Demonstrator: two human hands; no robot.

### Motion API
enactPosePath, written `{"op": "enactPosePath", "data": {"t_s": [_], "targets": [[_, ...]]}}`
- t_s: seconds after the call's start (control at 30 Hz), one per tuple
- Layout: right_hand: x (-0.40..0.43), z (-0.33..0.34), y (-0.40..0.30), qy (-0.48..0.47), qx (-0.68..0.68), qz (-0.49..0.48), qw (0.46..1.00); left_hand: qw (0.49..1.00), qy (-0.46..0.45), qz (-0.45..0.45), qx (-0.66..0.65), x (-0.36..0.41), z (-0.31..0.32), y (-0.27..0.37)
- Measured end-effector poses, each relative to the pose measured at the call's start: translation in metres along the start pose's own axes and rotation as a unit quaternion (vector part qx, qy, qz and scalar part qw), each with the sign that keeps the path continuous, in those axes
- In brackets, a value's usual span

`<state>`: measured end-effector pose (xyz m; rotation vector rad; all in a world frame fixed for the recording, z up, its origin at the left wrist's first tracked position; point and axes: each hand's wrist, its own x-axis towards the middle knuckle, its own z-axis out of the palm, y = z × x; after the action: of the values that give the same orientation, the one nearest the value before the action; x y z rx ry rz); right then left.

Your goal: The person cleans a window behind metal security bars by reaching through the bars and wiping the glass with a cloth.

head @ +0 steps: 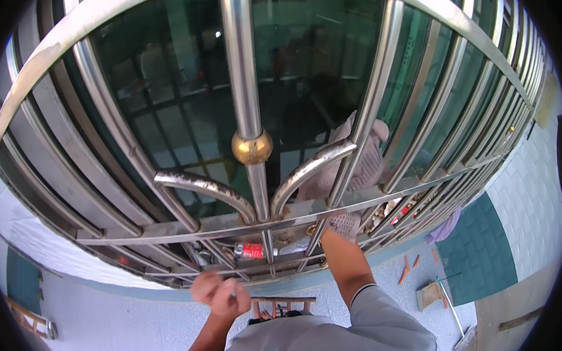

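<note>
Through the stainless-steel window bars reaches my right hand, covered by pale knitted fabric, either a glove or a cloth. The fabric lies against the dark window glass, and bars partly hide it. Its fingers are not clearly seen. My left hand is bare and blurred, held low on the near side of the grille with its fingers curled. Whether it holds something small is unclear. Between the hands, a plastic bottle with a red label lies behind the lower bars. A brass-coloured ball sits on the middle bar.
Curved steel scrolls branch from the grille. Litter with red wrappers lies behind the bars at right. Below me are a ladder, a pale floor, orange fragments, a dustpan-like box and a purple cloth.
</note>
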<state>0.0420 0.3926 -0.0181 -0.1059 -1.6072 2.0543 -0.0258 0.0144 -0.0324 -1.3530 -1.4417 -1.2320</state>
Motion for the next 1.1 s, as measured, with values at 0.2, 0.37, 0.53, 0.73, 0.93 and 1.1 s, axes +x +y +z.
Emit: {"op": "enactPosePath", "data": {"t_s": [0.2, 0.37, 0.53, 0.73, 0.93, 1.1], "targets": [[0.024, -0.001, -0.032, 0.017, -0.087, -0.073, 0.993, 0.988, 0.02, -0.156, 0.006, 0.0, 0.015, -0.038], [0.038, 0.006, -0.04, 0.024, -0.147, -0.107, 0.983, 0.775, 0.027, -0.49, -0.398, 0.0, 0.03, -0.057], [0.039, 0.024, -0.026, 0.021, -0.195, -0.114, 0.974, 0.705, -0.128, -0.513, -0.473, 0.008, 0.069, -0.089], [0.032, 0.055, -0.004, -0.007, -0.237, -0.115, 0.965, 0.533, -0.229, -0.568, -0.584, 0.026, 0.119, -0.111], [0.022, 0.08, 0.01, -0.012, -0.276, -0.136, 0.951, 0.586, -0.217, -0.565, -0.539, 0.005, 0.16, -0.153], [0.001, 0.094, 0.023, -0.003, -0.314, -0.143, 0.939, 0.572, -0.048, -0.547, -0.609, 0.0, 0.143, -0.165]]}}
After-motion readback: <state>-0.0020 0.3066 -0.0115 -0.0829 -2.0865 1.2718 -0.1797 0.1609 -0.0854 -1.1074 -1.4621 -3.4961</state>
